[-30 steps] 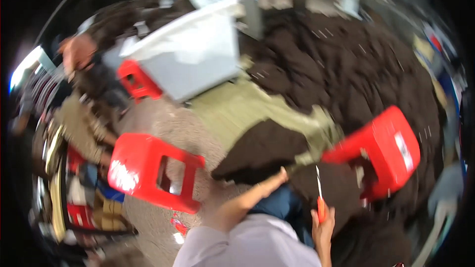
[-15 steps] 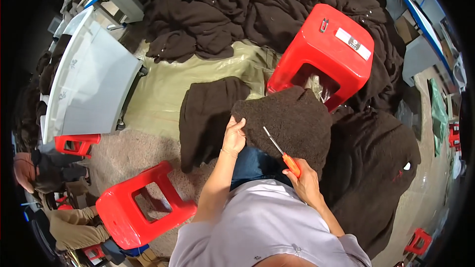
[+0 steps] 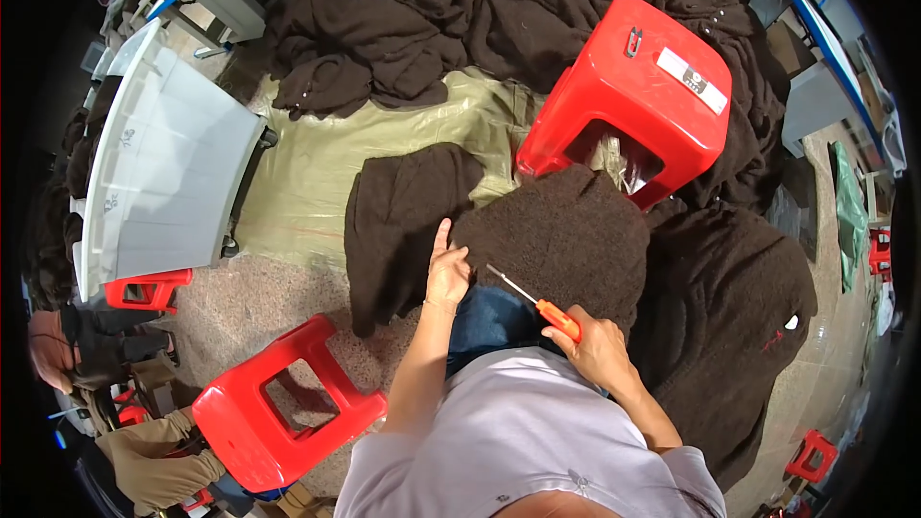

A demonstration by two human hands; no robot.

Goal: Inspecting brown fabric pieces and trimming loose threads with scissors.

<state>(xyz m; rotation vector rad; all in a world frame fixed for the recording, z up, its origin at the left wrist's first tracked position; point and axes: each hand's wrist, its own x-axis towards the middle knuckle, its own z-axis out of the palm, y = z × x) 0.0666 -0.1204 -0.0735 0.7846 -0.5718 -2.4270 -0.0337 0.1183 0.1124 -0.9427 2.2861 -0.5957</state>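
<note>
A dark brown fleecy cloth piece (image 3: 561, 235) lies across my lap. At its left edge is my left hand (image 3: 447, 270), its index finger stretched out and its thumb apart, by the cloth's border; the other fingers are partly hidden. My right hand (image 3: 597, 350) is closed around the orange handle of a screwdriver-like tool (image 3: 558, 319). Its thin metal shaft points up and left over the cloth's lower edge and my jeans (image 3: 494, 318). Another brown cloth piece (image 3: 408, 230) hangs just left of the lap.
A red stool (image 3: 662, 86) bearing small thread snips (image 3: 634, 41) stands ahead right. Another red stool (image 3: 251, 432) is at lower left, a white bin (image 3: 173, 163) at left. Brown garments (image 3: 384, 19) pile beyond a yellowish plastic sheet (image 3: 307, 177); more brown cloth (image 3: 710, 326) lies right.
My left hand has moved slightly down and left, its index finger straightening away from the cloth edge. The tool has shifted down and left, tilting flatter.
</note>
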